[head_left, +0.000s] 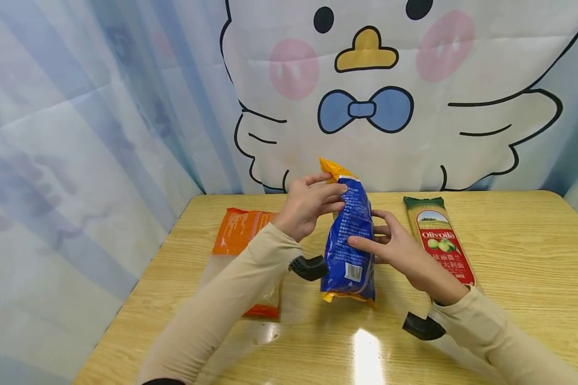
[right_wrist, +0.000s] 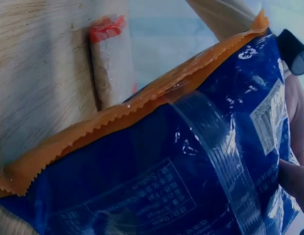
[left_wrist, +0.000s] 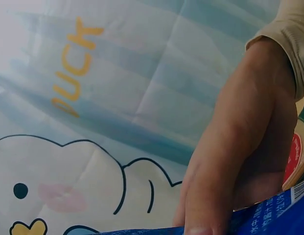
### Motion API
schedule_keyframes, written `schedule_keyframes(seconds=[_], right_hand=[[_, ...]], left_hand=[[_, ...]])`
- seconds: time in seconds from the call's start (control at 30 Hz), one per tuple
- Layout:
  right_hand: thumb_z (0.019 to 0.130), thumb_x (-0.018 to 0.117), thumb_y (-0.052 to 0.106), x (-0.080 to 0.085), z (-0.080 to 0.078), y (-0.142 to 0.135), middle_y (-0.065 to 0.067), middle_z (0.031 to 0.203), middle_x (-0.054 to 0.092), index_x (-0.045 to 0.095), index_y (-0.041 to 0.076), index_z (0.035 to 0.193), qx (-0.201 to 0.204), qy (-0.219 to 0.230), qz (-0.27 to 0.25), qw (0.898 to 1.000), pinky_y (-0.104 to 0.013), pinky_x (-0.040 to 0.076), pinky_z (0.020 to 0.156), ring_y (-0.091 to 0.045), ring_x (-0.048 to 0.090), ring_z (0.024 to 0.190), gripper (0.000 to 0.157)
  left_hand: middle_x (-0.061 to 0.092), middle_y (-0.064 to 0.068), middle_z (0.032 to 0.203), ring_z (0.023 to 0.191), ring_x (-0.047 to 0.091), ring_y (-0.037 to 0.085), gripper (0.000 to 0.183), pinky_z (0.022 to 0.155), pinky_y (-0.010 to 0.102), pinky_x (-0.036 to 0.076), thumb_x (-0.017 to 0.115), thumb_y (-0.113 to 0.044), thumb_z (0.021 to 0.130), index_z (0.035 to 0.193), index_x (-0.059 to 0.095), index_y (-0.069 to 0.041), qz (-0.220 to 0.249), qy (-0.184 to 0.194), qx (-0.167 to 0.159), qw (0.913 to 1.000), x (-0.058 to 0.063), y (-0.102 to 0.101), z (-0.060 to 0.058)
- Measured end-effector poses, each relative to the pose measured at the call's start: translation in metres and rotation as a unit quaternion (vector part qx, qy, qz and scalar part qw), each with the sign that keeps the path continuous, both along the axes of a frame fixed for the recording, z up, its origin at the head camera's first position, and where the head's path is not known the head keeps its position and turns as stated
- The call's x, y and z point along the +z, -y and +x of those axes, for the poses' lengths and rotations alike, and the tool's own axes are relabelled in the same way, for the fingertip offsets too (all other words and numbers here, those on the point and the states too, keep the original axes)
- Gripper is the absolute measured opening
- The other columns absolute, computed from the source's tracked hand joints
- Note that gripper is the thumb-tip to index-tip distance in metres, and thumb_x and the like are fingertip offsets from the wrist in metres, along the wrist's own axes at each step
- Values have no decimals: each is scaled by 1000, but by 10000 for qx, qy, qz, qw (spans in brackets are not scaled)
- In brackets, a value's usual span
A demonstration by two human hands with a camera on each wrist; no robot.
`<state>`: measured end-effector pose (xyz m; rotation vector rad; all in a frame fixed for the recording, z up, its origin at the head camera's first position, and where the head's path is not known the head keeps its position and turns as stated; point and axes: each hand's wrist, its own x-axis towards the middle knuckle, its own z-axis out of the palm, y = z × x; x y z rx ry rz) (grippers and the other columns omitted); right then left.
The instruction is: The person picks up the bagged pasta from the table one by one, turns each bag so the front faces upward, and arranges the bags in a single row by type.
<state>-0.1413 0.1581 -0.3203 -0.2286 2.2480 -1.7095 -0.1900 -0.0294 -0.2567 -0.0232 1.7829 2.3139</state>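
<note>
on the left of the shiny blue plastic bag with yellow-orange ends (head_left: 349,240), a flat packet of orange and clear plastic (head_left: 238,230) lies on the pale wooden tabletop (head_left: 520,256), partly covered from view by the beige left sleeve (head_left: 236,299). next comes the left hand (head_left: 305,208), whose fingers hold the blue bag near its top end. the blue bag itself is between the two hands, nearly upright, with the barcode side turned to the person; whether its lower end touches the tabletop, i cannot tell. on its right side the right hand (head_left: 400,248) grips it, the thumb in front and other fingers passing behind the edge.

to hold it well, i think both hands should squeeze only softly, because such a bag probably gives way. the lower right hand would better carry the weight, while the left one steadies the top.

about the containers: through the clear part of the orange packet something pale shows, perhaps grains. the blue bag hides its content, but looks well filled; a see-through strip (right_wrist: 218,152) crosses it. to the right of the blue bag, a long packet with green top and red "olivoila" label (head_left: 440,235) lies flat; its content i cannot make out.
</note>
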Motion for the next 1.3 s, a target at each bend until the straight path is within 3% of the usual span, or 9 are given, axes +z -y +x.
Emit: schedule_keyframes(seconds=[0.57, 0.8, 1.0, 1.2, 1.3], right_hand=[[96, 68, 21, -8, -6, -3, -31, 140, 48, 24, 8, 154, -209, -448, -645, 9967, -48, 59, 87, -40, 58, 120, 73], [96, 68, 19, -9, -4, -3, -30, 136, 52, 33, 4, 147, -382, -598, -553, 9959, -46, 61, 83, -36, 60, 118, 63], [97, 65, 14, -12, -2, -5, -31, 136, 51, 37, -1, 140, -188, -492, -561, 9970, -43, 61, 82, -33, 61, 117, 53], [99, 58, 4, -13, -2, -10, -31, 141, 46, 36, -5, 138, 101, -465, -508, 9976, -41, 60, 87, -41, 54, 125, 45], [99, 53, -2, -14, -2, -12, -32, 140, 47, 36, -5, 140, 153, -457, -618, 9969, -41, 60, 87, -35, 58, 121, 45]], left_hand=[[66, 20, 120, 104, 70, 31, 53, 76, 28, 61, 71, 2, 88, 137, 50, 1, -269, -51, -83, 9996, -8, -4, -6], [66, 20, 121, 103, 71, 30, 53, 79, 30, 60, 72, -2, 89, 136, 49, 0, -504, -36, -150, 9986, -15, 5, -11], [67, 20, 118, 98, 72, 28, 50, 78, 31, 61, 73, -3, 88, 133, 51, -2, -576, 99, -130, 9982, -23, 13, -12], [67, 20, 117, 97, 73, 29, 48, 78, 32, 61, 73, -2, 88, 132, 52, -2, -563, 148, -95, 9983, -24, 14, -12], [67, 21, 118, 99, 72, 31, 49, 79, 34, 61, 72, -2, 89, 133, 51, -2, -523, 176, -165, 9983, -24, 14, -12]])
